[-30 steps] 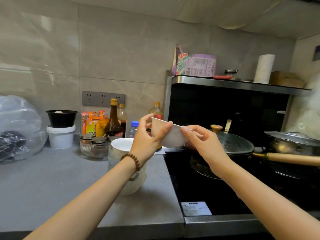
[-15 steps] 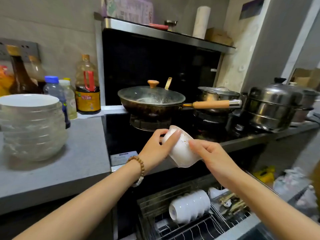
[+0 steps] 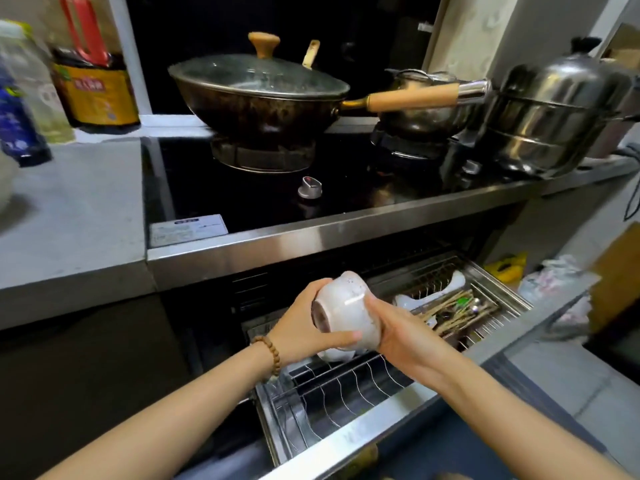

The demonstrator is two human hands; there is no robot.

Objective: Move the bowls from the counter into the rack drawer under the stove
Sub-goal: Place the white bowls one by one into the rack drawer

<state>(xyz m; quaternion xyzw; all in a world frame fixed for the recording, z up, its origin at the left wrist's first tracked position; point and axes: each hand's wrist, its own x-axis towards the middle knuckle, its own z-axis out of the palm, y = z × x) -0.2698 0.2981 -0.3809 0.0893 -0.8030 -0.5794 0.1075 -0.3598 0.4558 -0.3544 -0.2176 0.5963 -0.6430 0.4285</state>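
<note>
Both hands hold one white speckled bowl (image 3: 346, 306) on its side, its foot turned toward me, just above the open wire rack drawer (image 3: 346, 386) under the stove. My left hand (image 3: 304, 323) grips it from the left with the thumb under the rim. My right hand (image 3: 398, 330) grips its right side. Under the held bowl a bit of another white bowl (image 3: 334, 355) shows in the rack; the rest of that row is hidden by my hands.
A lidded wok (image 3: 259, 95) with a wooden handle sits on the black stove, a steel pot (image 3: 419, 112) and a steamer (image 3: 561, 116) to its right. Bottles (image 3: 93, 81) stand on the grey counter (image 3: 76, 216). Chopsticks and spoons (image 3: 457, 306) fill the drawer's right side.
The bowl has come down from stove-front height to just above the rack drawer, both hands still on it. My view has dropped; the counter's bowl stack has left the frame.
</note>
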